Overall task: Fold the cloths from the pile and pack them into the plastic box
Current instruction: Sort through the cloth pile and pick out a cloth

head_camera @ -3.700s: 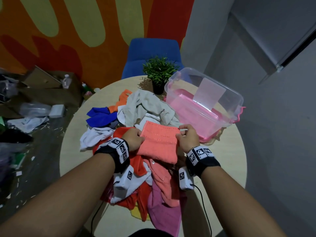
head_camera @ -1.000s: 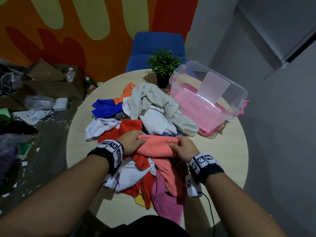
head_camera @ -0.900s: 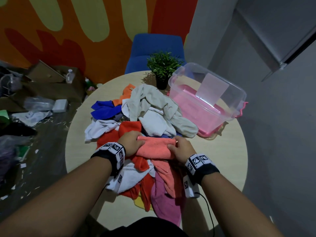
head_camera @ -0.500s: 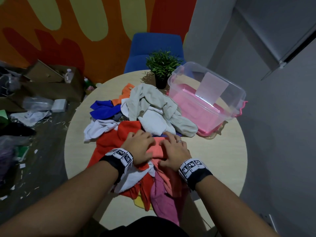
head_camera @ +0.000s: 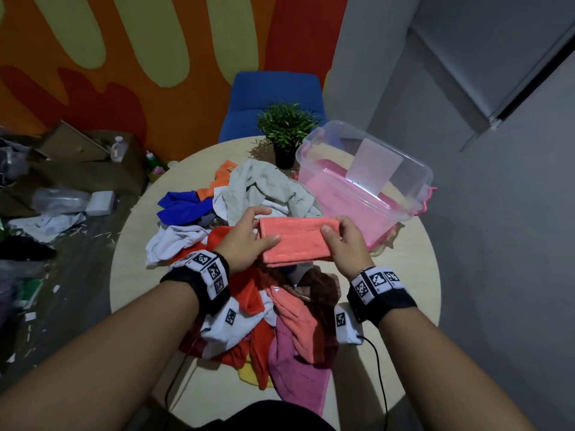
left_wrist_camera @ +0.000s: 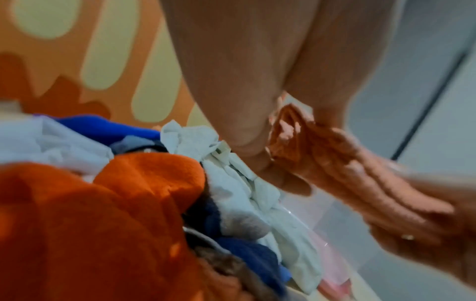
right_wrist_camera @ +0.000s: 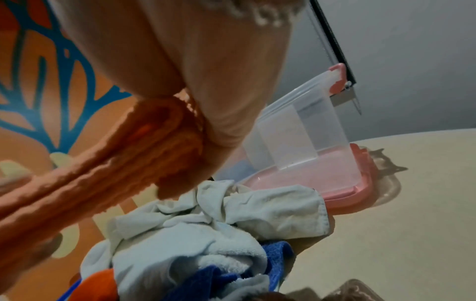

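A folded salmon-pink cloth [head_camera: 297, 239] [left_wrist_camera: 342, 167] [right_wrist_camera: 108, 177] is held flat above the cloth pile [head_camera: 249, 275]. My left hand [head_camera: 249, 241] grips its left end, thumb on top and fingers underneath. My right hand [head_camera: 340, 244] grips its right end in the same way. The clear plastic box [head_camera: 413, 169] [right_wrist_camera: 296, 130] with a pink base stands open at the right rear of the round table [head_camera: 410, 269], with no cloth showing inside. Loose cloths in white, grey, blue, orange, red and magenta lie heaped below my hands.
A small potted plant [head_camera: 286, 132] stands just left of the box, with a blue chair [head_camera: 273, 101] behind the table. Cardboard and litter [head_camera: 62, 181] cover the floor at the left. A grey wall runs along the right.
My hands were pressing the salmon cloth flat on the pile half a second ago. Now they have lifted it, folded into a narrow rectangle, up and away toward the box.
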